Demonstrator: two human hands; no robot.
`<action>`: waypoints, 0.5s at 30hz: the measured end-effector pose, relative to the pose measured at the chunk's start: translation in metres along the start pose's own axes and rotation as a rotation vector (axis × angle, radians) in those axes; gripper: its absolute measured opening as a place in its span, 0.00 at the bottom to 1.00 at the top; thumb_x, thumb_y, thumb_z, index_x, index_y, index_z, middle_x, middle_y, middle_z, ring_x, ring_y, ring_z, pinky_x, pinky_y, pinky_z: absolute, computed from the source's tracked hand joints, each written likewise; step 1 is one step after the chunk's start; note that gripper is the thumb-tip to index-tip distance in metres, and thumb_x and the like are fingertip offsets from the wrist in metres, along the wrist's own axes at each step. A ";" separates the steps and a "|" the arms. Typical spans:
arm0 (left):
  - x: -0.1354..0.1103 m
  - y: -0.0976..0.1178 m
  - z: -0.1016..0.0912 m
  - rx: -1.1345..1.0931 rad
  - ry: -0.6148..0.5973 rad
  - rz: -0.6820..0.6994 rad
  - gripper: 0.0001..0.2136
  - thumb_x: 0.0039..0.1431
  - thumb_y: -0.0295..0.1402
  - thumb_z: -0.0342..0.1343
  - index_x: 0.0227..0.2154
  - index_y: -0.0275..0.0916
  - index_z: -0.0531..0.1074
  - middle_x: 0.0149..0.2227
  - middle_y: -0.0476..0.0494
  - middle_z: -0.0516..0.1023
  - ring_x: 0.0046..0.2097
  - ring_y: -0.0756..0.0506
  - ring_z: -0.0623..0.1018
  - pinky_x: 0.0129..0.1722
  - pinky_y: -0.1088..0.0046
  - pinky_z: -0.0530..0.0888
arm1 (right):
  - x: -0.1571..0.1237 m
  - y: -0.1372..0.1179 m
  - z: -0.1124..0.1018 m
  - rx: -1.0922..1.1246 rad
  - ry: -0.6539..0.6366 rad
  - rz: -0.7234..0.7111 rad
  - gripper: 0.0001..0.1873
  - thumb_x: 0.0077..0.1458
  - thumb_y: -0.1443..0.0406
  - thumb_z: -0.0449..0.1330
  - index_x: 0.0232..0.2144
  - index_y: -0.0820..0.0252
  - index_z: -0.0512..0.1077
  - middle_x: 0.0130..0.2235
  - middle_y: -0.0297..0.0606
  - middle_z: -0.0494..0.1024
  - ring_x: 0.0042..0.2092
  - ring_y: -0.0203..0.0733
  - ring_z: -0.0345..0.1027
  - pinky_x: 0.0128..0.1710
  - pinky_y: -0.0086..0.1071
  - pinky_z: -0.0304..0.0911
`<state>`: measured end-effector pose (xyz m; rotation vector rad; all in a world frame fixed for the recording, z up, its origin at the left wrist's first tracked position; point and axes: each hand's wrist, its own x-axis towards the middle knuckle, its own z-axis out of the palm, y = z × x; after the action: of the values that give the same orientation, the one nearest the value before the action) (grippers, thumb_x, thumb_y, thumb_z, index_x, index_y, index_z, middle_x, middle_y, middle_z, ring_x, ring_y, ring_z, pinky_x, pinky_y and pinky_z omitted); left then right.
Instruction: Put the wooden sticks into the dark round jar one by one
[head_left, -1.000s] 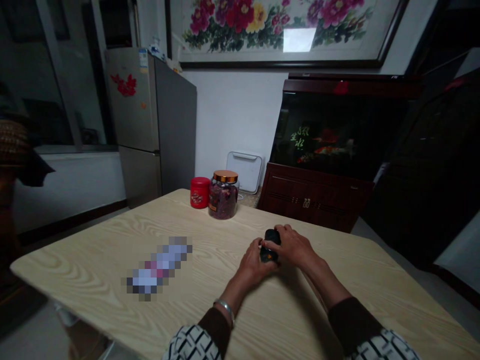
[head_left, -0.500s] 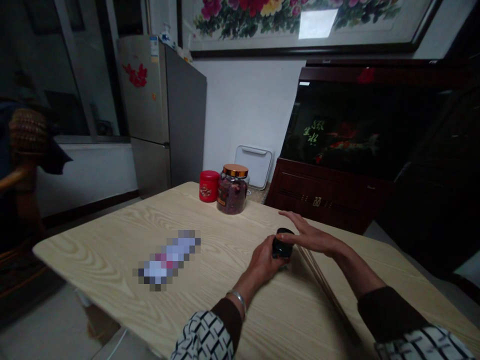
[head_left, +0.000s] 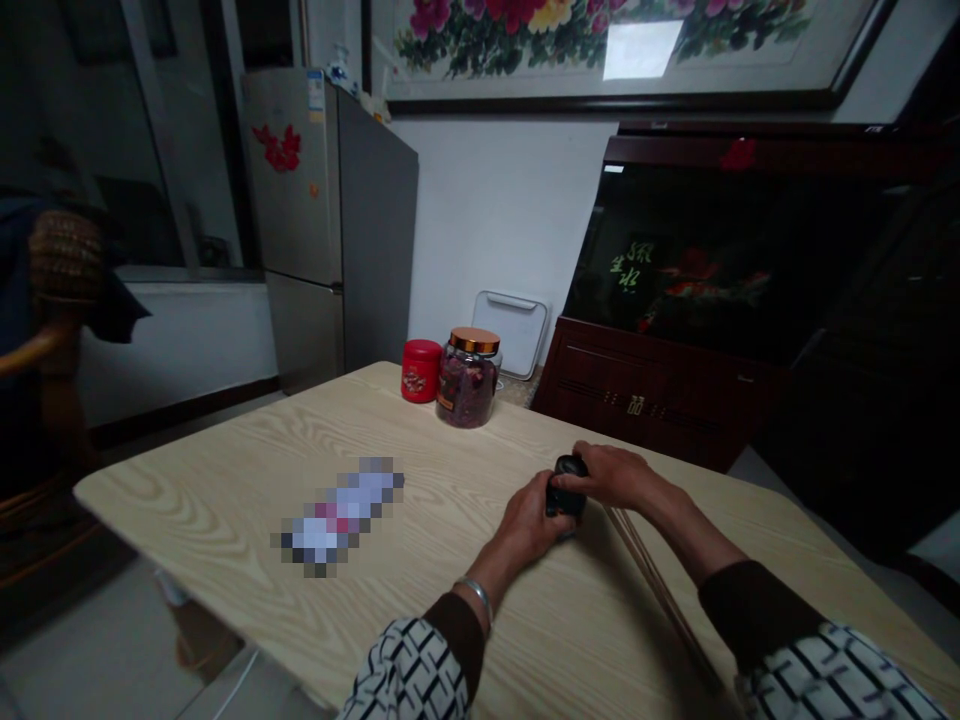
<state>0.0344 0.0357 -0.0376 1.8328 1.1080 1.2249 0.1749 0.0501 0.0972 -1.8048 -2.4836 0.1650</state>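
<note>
A small dark jar (head_left: 566,492) stands on the light wooden table (head_left: 420,600). My left hand (head_left: 529,520) wraps round its body from the near left. Over its lid lies my right hand (head_left: 611,475), fingers curled down on the top. Thin wooden sticks (head_left: 652,585) lie on the table under my right forearm, running toward me.
At the table's far corner stand a glass jar with a copper lid (head_left: 469,378) and a red tin (head_left: 421,370). A blurred flat object (head_left: 341,515) lies to the left. Behind are a grey fridge (head_left: 330,215), a fish tank on a dark cabinet (head_left: 697,300) and a chair (head_left: 37,360).
Half a second ago my right hand was flat and spread above the jar's lid; now its fingers have closed down on the lid. My left hand has stayed round the jar.
</note>
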 end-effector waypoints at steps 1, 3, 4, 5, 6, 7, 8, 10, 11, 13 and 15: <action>0.000 0.000 0.000 0.006 -0.002 -0.001 0.25 0.46 0.34 0.63 0.49 0.42 0.66 0.43 0.46 0.76 0.42 0.44 0.75 0.41 0.71 0.69 | 0.001 -0.001 0.001 -0.035 -0.028 0.012 0.29 0.51 0.49 0.58 0.48 0.63 0.69 0.46 0.53 0.75 0.48 0.58 0.69 0.46 0.46 0.61; 0.000 0.000 -0.001 0.010 -0.015 0.003 0.25 0.47 0.35 0.62 0.50 0.41 0.65 0.43 0.46 0.76 0.42 0.44 0.75 0.40 0.72 0.70 | 0.001 -0.001 0.000 -0.031 -0.095 -0.063 0.32 0.48 0.55 0.62 0.54 0.60 0.66 0.50 0.50 0.73 0.51 0.55 0.67 0.48 0.43 0.61; 0.000 -0.001 -0.001 0.005 -0.019 0.007 0.26 0.47 0.36 0.62 0.51 0.41 0.65 0.43 0.46 0.76 0.41 0.44 0.75 0.39 0.72 0.70 | 0.002 -0.001 -0.001 0.002 -0.115 -0.120 0.37 0.46 0.57 0.63 0.58 0.59 0.62 0.54 0.49 0.69 0.54 0.53 0.64 0.51 0.41 0.60; 0.000 -0.001 -0.001 -0.003 -0.020 0.013 0.26 0.47 0.36 0.62 0.51 0.41 0.65 0.43 0.46 0.76 0.41 0.44 0.75 0.39 0.72 0.70 | 0.002 -0.001 -0.002 0.036 -0.122 -0.164 0.43 0.44 0.57 0.64 0.61 0.58 0.57 0.59 0.48 0.65 0.57 0.52 0.61 0.53 0.39 0.58; 0.001 -0.002 -0.001 -0.011 -0.021 0.021 0.26 0.47 0.36 0.63 0.50 0.42 0.65 0.43 0.46 0.76 0.41 0.44 0.75 0.39 0.72 0.70 | 0.002 -0.001 -0.002 0.058 -0.115 -0.179 0.47 0.44 0.55 0.65 0.63 0.59 0.53 0.61 0.49 0.60 0.60 0.52 0.58 0.54 0.39 0.57; 0.001 -0.003 -0.001 -0.017 -0.018 0.026 0.26 0.46 0.36 0.63 0.50 0.42 0.65 0.43 0.47 0.76 0.41 0.44 0.75 0.39 0.72 0.70 | 0.001 -0.001 -0.002 0.061 -0.099 -0.160 0.48 0.44 0.52 0.64 0.64 0.60 0.52 0.62 0.51 0.59 0.60 0.53 0.57 0.55 0.40 0.57; 0.001 -0.003 0.000 -0.020 -0.010 0.027 0.25 0.46 0.35 0.63 0.49 0.42 0.66 0.42 0.47 0.76 0.41 0.45 0.75 0.39 0.73 0.70 | 0.001 -0.002 -0.002 0.042 -0.083 -0.112 0.46 0.46 0.49 0.62 0.62 0.62 0.54 0.60 0.54 0.61 0.58 0.56 0.59 0.53 0.43 0.57; 0.002 -0.005 0.001 -0.016 0.005 0.018 0.25 0.46 0.34 0.63 0.49 0.42 0.66 0.42 0.47 0.76 0.41 0.45 0.75 0.39 0.73 0.69 | 0.001 -0.004 0.001 -0.032 -0.060 -0.009 0.38 0.48 0.45 0.58 0.55 0.63 0.64 0.53 0.56 0.69 0.52 0.59 0.66 0.48 0.46 0.60; 0.002 -0.005 0.001 -0.011 0.005 0.014 0.25 0.45 0.34 0.63 0.49 0.42 0.66 0.42 0.47 0.76 0.41 0.45 0.75 0.39 0.73 0.69 | 0.002 -0.005 0.002 -0.056 -0.054 0.009 0.33 0.50 0.46 0.57 0.51 0.63 0.68 0.49 0.54 0.72 0.49 0.59 0.68 0.46 0.45 0.61; 0.001 -0.004 0.000 0.000 -0.005 0.006 0.25 0.45 0.35 0.63 0.49 0.42 0.66 0.42 0.47 0.76 0.41 0.45 0.74 0.38 0.74 0.69 | 0.003 -0.004 0.004 -0.062 -0.051 -0.026 0.24 0.49 0.53 0.59 0.46 0.60 0.70 0.44 0.49 0.75 0.45 0.54 0.70 0.44 0.41 0.61; 0.001 -0.004 -0.001 0.009 -0.026 0.002 0.24 0.46 0.36 0.63 0.49 0.42 0.66 0.41 0.48 0.76 0.40 0.46 0.74 0.36 0.74 0.69 | 0.003 0.000 0.001 0.012 -0.034 -0.117 0.22 0.45 0.62 0.61 0.46 0.57 0.69 0.45 0.44 0.75 0.45 0.49 0.69 0.43 0.36 0.61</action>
<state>0.0322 0.0377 -0.0400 1.8519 1.0991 1.1964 0.1741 0.0530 0.0964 -1.6603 -2.5966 0.2051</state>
